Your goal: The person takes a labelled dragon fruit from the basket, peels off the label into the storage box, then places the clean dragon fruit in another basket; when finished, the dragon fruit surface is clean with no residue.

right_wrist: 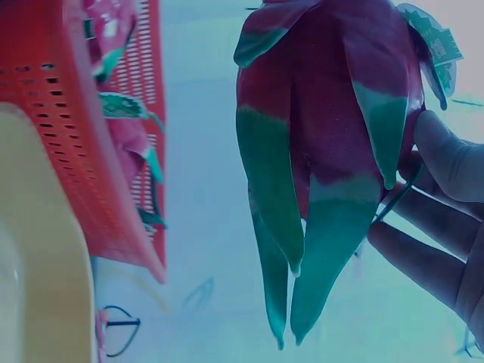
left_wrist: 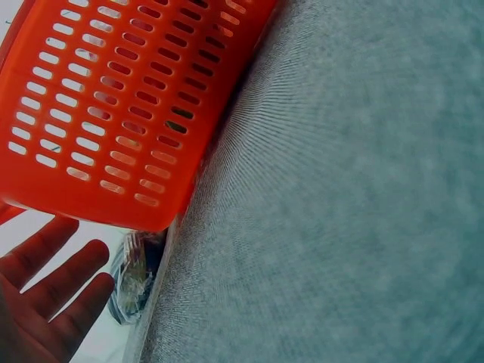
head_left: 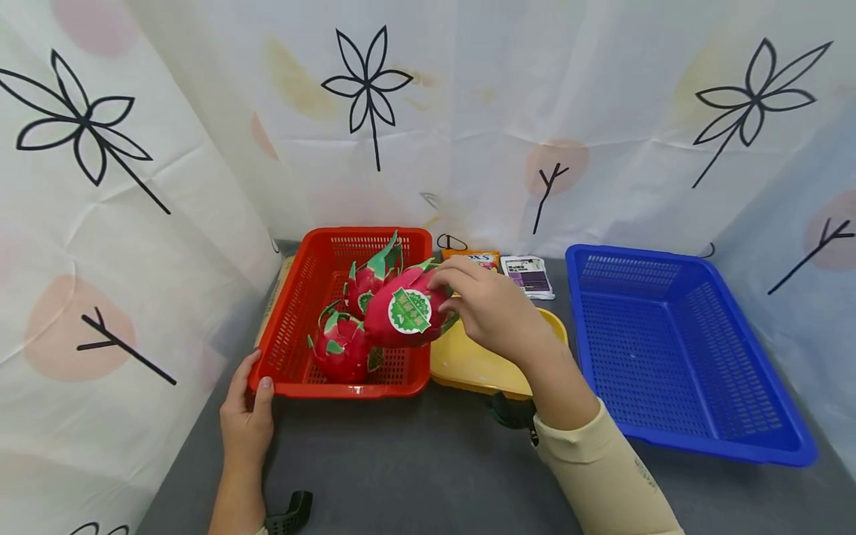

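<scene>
My right hand (head_left: 491,308) grips a dragon fruit (head_left: 381,316) by its leafy end, above the right side of the red basket (head_left: 307,388). The fruit is pink with green-tipped scales and bears a round green-and-white sticker. In the right wrist view its long green tips (right_wrist: 333,257) hang down beside the thumb and fingers. Two more dragon fruits lie in the basket, one at the back (head_left: 364,286) and one in front (head_left: 337,364). At the basket's front left corner is my left hand (head_left: 247,416); the left wrist view shows its fingers (left_wrist: 64,287) straight and spread by the basket's edge.
A yellow tray (head_left: 461,364) stands right of the red basket, partly behind my right arm. Behind it lie an orange packet (head_left: 478,258) and a white-and-purple packet (head_left: 528,276). A blue basket (head_left: 658,364) stands at the right. Patterned cloth (head_left: 455,111) hangs behind the grey table (head_left: 401,468).
</scene>
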The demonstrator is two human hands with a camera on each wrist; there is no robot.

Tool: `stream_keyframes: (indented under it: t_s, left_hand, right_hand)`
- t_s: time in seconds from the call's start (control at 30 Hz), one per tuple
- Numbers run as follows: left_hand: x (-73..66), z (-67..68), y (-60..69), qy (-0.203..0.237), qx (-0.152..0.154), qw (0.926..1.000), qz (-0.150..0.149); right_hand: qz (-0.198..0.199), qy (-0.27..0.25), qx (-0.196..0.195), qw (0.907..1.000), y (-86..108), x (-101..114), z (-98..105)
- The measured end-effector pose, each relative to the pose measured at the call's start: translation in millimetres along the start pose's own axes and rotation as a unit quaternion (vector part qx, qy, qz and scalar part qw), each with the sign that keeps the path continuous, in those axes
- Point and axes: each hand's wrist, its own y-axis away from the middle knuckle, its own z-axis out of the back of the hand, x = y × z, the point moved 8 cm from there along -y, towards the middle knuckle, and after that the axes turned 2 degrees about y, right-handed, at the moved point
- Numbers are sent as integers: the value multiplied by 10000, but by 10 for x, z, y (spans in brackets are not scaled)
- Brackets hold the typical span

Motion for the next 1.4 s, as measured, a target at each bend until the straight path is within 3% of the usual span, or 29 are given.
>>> stream_keyframes:
  t_s: [0.17, 0.3, 0.67, 1.03, 1.4]
  left_hand:
    - [290, 9, -19, 11, -26, 10000, 30]
    - [412, 19, -27, 59, -13, 10000, 43]
    - [473, 26, -36, 3, 19, 9999, 150]
    - [426, 5, -17, -56, 90, 9997, 241]
    - [455, 25, -24, -57, 3, 9998, 189]
  right_hand:
    - [-116, -155, -203, 9996, 185, 47, 186]
    - [-248, -159, -296, 9991, 341, 89, 300]
    - [-717, 18, -285, 9970, 889, 180, 349]
    - [-807, -133, -244, 9964, 1350, 446, 323]
    - [-1046, -301, 59, 9940, 1709, 495, -85]
